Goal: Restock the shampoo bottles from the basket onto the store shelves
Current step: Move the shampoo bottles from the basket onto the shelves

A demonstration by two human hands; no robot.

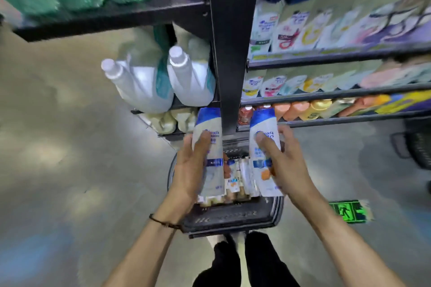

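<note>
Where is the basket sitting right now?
Head view, lower centre: the black basket sits on the floor between the person's feet and the black shelf post, beneath the shampoo bottles gripped by the left hand and right hand.

You can partly read "head & shoulders" on the left bottle (208, 147) and the right bottle (264, 147); a green running-figure exit sign (347, 211) lies on the floor (58, 147).

I have the basket (233, 219) on the floor straight ahead, with spare bottles (238, 179) lying inside it. My left hand (191, 170) holds the left bottle (210, 128) above the basket's left side, and my right hand (286, 165) holds the right bottle (263, 128) above its right side. Behind the basket stands the shelf post (229, 53), with jugs (140, 86) to its left and stocked shelves (338, 53) to its right.
</note>
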